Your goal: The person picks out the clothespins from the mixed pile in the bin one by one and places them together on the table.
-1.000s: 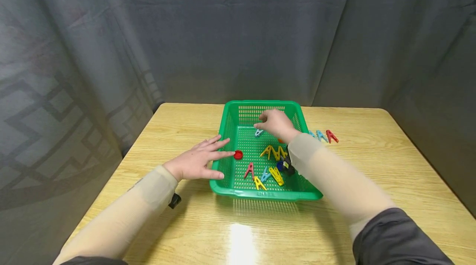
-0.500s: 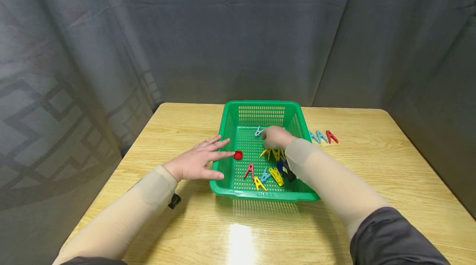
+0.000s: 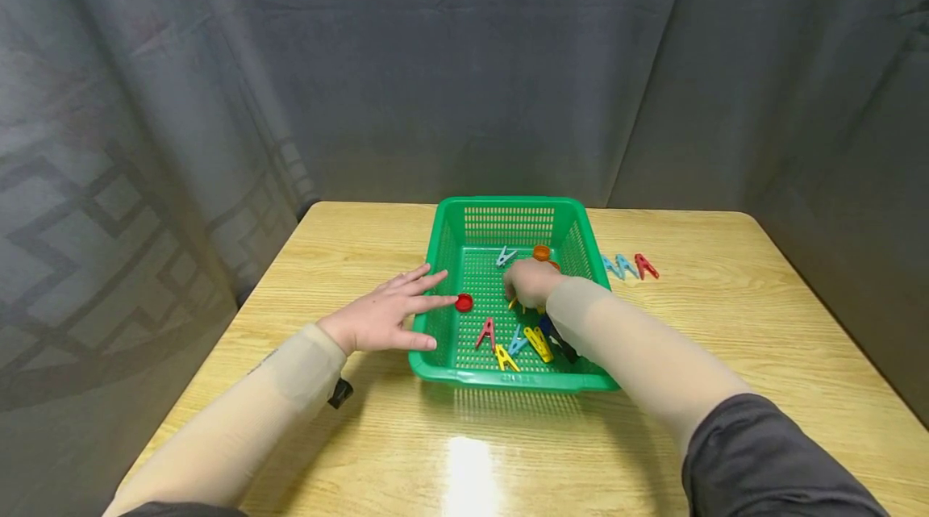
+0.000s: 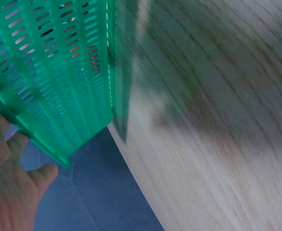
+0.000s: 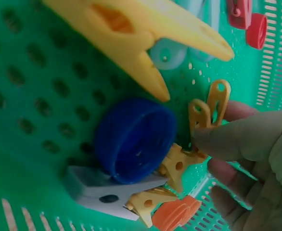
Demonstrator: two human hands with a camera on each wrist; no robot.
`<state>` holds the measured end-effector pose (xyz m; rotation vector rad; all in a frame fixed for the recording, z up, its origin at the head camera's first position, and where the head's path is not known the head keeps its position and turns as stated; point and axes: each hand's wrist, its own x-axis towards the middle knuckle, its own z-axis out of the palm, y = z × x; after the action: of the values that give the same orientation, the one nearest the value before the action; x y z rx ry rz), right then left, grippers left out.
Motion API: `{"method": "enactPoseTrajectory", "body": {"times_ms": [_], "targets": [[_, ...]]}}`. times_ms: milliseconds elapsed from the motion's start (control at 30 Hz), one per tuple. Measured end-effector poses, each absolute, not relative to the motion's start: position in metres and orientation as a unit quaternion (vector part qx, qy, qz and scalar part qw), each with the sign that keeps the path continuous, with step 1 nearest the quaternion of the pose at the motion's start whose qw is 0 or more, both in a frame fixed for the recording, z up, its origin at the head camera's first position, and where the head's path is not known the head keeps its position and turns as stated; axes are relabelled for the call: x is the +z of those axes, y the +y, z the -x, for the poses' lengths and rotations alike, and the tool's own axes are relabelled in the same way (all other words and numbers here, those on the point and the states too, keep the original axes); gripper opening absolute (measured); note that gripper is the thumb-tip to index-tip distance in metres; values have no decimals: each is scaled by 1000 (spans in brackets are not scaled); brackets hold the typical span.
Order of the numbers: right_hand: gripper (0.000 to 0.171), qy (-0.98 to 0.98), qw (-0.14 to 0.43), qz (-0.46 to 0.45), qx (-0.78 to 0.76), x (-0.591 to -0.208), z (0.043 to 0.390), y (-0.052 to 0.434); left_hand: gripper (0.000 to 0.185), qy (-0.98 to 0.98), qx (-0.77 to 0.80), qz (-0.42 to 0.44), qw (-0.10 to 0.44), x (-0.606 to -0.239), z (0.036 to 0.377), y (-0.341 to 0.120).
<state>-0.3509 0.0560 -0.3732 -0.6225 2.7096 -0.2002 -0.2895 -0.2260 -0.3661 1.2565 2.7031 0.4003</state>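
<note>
A green plastic basket (image 3: 446, 247) stands in the middle of the wooden table (image 3: 348, 259). Inside lie several coloured clothes pegs, a red cap (image 3: 464, 302) and an orange cap (image 3: 540, 252). My right hand (image 3: 530, 283) reaches into the basket's middle. In the right wrist view its fingertips (image 5: 227, 137) pinch a small yellow peg (image 5: 209, 107) beside a blue cap (image 5: 134, 139) and a larger yellow peg (image 5: 141, 29). My left hand (image 3: 381, 315) lies flat on the table with straight fingers against the basket's left wall (image 4: 59, 72).
Two light blue pegs (image 3: 617, 265) and a red peg (image 3: 646, 265) lie on the table right of the basket. A light blue peg (image 3: 506, 256) sits at the basket's far end. Dark curtains hang close behind the table. A small black object (image 3: 339, 393) hangs under my left wrist.
My right hand has drawn back from the basket's far end to the yellow pegs in its middle, uncovering the orange cap. The left hand has stayed in place.
</note>
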Motion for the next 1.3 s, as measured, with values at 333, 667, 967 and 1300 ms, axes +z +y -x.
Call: {"method": "enactPoseTrajectory", "body": {"times_ms": [333, 667, 967, 1300], "targets": [[16, 967, 140, 206, -62, -374, 354, 53, 70, 895, 136, -420, 63, -366, 290, -225], [43, 963, 169, 200, -70, -377, 354, 50, 71, 893, 131, -427, 56, -367, 291, -226], [30, 968, 165, 186, -25, -371, 353, 54, 70, 895, 131, -424, 55, -367, 291, -226], [19, 967, 161, 196, 36, -378, 357, 55, 69, 898, 135, -416, 58, -368, 290, -225]]}}
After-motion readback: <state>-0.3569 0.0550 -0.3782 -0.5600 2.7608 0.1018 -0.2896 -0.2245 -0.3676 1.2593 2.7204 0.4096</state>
